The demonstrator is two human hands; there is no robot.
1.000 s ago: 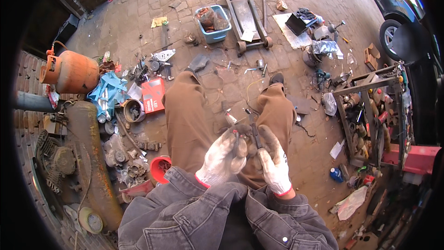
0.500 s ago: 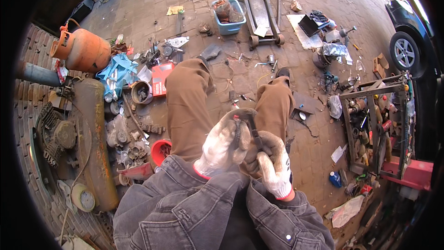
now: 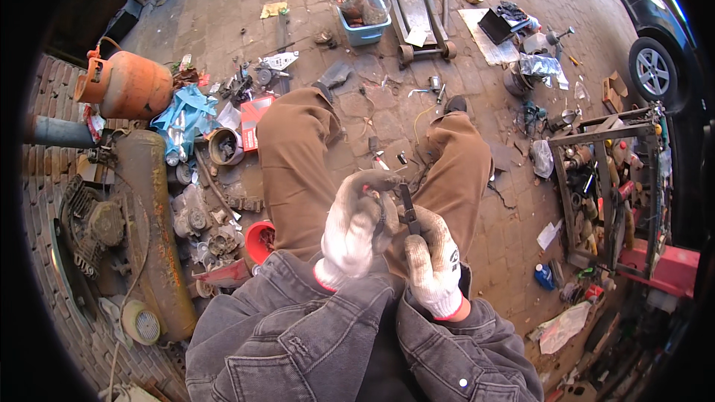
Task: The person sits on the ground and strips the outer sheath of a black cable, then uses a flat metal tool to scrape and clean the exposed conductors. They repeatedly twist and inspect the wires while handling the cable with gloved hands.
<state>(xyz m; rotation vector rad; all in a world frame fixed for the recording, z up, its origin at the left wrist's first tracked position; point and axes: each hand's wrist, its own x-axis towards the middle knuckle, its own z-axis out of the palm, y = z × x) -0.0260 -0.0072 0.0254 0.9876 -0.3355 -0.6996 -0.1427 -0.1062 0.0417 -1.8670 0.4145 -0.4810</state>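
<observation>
Both my hands wear whitish knit gloves, soiled at the fingers, and meet above my lap. My right hand (image 3: 436,257) is closed on a narrow dark bar-like part (image 3: 408,207), which sticks up past the fingers. My left hand (image 3: 348,227) is closed beside it, its forefinger reaching over near the bar's upper end. A small red spot shows at the left fingers; a dark coiled piece seen there earlier is mostly hidden now. I cannot tell whether the left fingers touch the bar.
On the brick ground are a red bucket (image 3: 258,242), an orange gas cylinder (image 3: 134,88), a blue bin (image 3: 365,33) and a floor jack (image 3: 411,11). Small tools lie between my feet. A rusty tank (image 3: 145,231) is at left; a metal rack (image 3: 603,138) and car wheel (image 3: 652,68) at right.
The left hand has turned, its fingers now covering the coiled dark piece. The dark bar stands more upright in the right hand. My knees have spread apart, and the view has shifted slightly.
</observation>
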